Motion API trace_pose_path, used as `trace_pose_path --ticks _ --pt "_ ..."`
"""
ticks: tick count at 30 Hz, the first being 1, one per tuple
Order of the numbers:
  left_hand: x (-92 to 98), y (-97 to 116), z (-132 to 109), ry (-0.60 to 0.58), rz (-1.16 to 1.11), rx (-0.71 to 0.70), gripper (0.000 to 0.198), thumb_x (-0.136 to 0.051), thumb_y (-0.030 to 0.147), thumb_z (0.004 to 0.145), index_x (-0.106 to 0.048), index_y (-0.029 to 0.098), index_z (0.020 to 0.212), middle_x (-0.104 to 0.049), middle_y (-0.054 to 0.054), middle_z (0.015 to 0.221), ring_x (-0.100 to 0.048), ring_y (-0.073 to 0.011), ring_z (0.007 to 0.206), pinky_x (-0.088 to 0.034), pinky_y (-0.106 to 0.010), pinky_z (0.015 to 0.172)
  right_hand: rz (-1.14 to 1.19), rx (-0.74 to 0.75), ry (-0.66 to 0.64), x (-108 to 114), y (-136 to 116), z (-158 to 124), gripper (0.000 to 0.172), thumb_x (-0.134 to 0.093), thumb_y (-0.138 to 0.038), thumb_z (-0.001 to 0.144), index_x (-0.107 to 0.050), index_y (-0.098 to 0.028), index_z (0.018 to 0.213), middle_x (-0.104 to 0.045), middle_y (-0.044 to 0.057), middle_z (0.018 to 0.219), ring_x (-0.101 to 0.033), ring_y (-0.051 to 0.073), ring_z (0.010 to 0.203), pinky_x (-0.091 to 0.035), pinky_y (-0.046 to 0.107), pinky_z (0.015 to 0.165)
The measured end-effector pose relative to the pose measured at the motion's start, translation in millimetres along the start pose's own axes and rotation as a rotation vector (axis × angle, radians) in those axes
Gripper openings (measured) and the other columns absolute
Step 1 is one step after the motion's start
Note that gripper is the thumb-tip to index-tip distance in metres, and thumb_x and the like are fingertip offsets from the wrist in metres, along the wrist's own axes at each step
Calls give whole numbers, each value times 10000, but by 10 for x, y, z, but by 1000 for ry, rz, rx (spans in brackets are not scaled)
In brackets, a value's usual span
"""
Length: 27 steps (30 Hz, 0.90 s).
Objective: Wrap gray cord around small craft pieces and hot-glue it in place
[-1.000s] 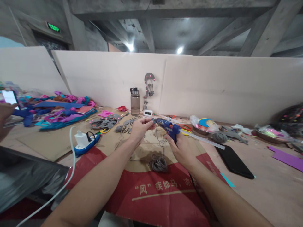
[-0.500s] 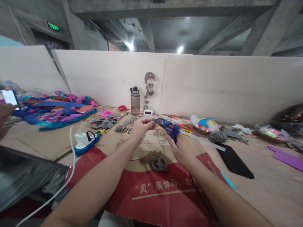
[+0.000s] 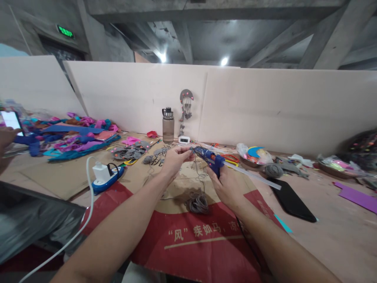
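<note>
My right hand (image 3: 221, 184) is wrapped around the handle of a blue hot glue gun (image 3: 211, 157), with a long clear glue stick (image 3: 253, 175) poking out of its back. The gun's tip points left, right at the fingertips of my left hand (image 3: 176, 160). Those fingers are pinched together on something small, with grey yarn hanging down from there; the piece itself is mostly hidden. Below, a loose bundle of grey yarn (image 3: 198, 202) lies on the red and tan cardboard (image 3: 203, 236).
Behind stand a water bottle (image 3: 168, 126) and a small clock (image 3: 184, 140). A blue power strip (image 3: 107, 181) sits left, near grey felt pieces (image 3: 132, 151). A black phone (image 3: 291, 200) and a grey yarn ball (image 3: 273, 170) lie right. Another person's hand holds a phone (image 3: 11, 122) far left.
My hands and the glue gun stay almost still, the tip held at my left fingertips. The other person's phone at far left has shifted slightly left.
</note>
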State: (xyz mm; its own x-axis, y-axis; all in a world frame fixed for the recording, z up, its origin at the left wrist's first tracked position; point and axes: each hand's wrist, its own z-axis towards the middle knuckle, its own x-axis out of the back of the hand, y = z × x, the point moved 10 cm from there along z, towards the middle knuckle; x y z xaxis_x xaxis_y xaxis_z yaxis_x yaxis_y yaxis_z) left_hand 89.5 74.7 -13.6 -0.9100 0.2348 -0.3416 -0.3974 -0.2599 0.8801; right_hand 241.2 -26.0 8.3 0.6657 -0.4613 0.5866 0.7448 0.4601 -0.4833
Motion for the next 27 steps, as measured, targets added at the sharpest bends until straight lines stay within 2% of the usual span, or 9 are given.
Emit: trace_pose_path --ticks 4,10,27 --pt "21 20 -3 26 -11 -3 267 -790 276 591 -699 108 777 -683 -43 692 -619 -119 601 -535 -307 692 -15 41 30 21 -40 2 335 -401 -414 896 -554 -183 1084 -651 147 1070 -599 293 1004 -461 436 867" --pt "-13 1 -3 -5 4 2 232 -776 257 610 -704 111 775 -679 -39 681 -614 -113 592 -532 -287 665 -22 37 26 15 -34 -4 344 -402 -418 899 -554 -166 1076 -664 147 1017 -619 283 941 -480 416 830" --pt "1 29 -9 9 -11 -13 226 -776 248 613 -700 109 773 -680 -38 692 -618 -107 599 -534 -271 661 -8 45 20 -4 -31 -1 365 -399 -410 903 -539 -169 1140 -642 164 1125 -591 297 1065 -457 448 904"
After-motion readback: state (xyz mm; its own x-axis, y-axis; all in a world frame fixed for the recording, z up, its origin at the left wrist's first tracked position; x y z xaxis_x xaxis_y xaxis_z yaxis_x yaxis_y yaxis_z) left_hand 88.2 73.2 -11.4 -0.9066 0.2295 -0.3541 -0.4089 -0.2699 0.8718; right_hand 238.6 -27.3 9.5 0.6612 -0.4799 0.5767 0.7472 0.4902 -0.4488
